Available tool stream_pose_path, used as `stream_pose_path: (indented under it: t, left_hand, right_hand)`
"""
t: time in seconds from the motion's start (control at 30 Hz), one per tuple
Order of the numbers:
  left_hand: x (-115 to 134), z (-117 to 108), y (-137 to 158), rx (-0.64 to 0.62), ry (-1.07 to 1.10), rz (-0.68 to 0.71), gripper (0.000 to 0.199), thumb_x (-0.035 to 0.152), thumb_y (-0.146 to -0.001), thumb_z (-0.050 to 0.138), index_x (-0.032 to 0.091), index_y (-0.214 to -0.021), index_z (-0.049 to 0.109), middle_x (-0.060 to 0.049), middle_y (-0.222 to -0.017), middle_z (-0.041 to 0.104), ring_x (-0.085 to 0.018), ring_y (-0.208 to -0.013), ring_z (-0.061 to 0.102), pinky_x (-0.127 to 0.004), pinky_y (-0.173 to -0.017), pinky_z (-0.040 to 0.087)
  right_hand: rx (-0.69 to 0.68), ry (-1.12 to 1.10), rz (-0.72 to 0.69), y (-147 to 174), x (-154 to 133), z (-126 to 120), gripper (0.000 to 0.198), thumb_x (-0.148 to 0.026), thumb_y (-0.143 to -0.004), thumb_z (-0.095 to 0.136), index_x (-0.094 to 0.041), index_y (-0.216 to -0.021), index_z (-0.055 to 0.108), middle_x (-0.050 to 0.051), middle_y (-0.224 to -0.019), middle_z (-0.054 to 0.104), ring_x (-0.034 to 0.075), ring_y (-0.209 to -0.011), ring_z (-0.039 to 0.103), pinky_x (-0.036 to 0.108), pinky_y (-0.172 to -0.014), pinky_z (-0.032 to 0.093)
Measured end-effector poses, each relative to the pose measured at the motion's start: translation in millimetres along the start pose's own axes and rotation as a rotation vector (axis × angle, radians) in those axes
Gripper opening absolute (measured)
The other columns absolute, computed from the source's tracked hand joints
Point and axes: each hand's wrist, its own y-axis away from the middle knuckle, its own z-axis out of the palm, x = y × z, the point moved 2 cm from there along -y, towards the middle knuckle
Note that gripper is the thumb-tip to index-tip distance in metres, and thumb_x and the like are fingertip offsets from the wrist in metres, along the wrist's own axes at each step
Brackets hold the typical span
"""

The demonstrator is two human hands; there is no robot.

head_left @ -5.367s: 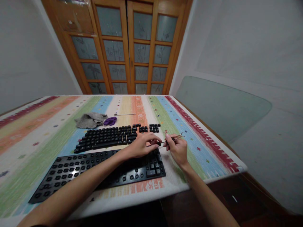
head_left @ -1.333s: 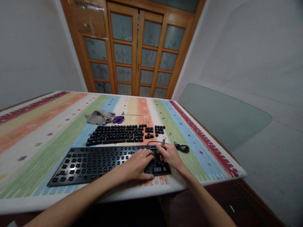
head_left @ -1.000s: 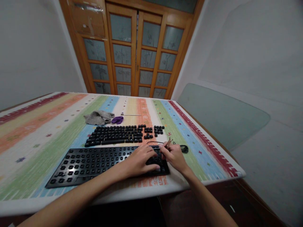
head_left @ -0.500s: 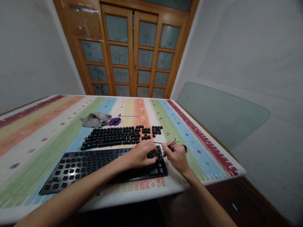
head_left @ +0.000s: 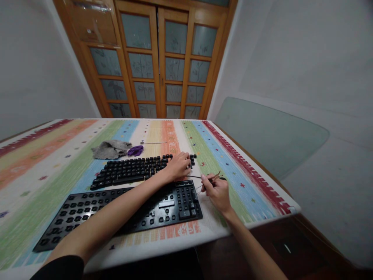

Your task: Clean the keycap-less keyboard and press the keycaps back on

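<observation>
A black keyboard base (head_left: 140, 223) lies near the table's front edge, mostly stripped, with some keycaps left at its right end. Behind it, loose black keycaps (head_left: 125, 171) stand in rows laid out like a keyboard. My left hand (head_left: 179, 166) is over the right part of these rows, fingers bent down and closed around a keycap that they mostly hide. To the right of the base, my right hand (head_left: 217, 193) grips a wire keycap puller (head_left: 199, 189), its thin wires pointing left towards the base.
A grey cloth (head_left: 112, 149) and a purple cloth or band (head_left: 135, 151) lie behind the keycaps. A thin metal rod (head_left: 154, 142) rests beyond them. A black cable (head_left: 194, 177) runs behind the base. The striped tablecloth (head_left: 244, 194) covers the table.
My left hand has moved from the right end of the keyboard base up to the loose keycaps. My right hand stays beside the base with the puller. The view has shifted slightly.
</observation>
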Motion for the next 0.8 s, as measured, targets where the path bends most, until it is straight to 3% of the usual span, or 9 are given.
stream_pose_path:
  t: [0.27,0.8]
  left_hand:
    - [-1,13,-7,-0.043,-0.031,-0.009,0.01,0.018,-0.085,0.061,0.013,-0.085,0.069,-0.011,-0.1,0.059,-0.027,-0.098,0.054,-0.039,-0.087,0.048]
    - [-3,11,-8,-0.084,-0.1,-0.044,0.013,0.021,-0.087,0.059,0.013,-0.085,0.07,-0.011,-0.099,0.061,-0.025,-0.097,0.056,-0.035,-0.085,0.048]
  right_hand:
    - [0.005,0.01,0.004,2,0,-2,0.051,-0.046,-0.096,0.054,-0.02,-0.053,0.06,0.0,-0.045,0.058,0.011,-0.036,0.051,0.025,-0.047,0.041]
    - [-0.002,-0.011,-0.06,3,1,-1,0.046,-0.036,-0.096,0.056,-0.019,-0.054,0.061,-0.002,-0.047,0.059,0.009,-0.037,0.053,0.022,-0.048,0.041]
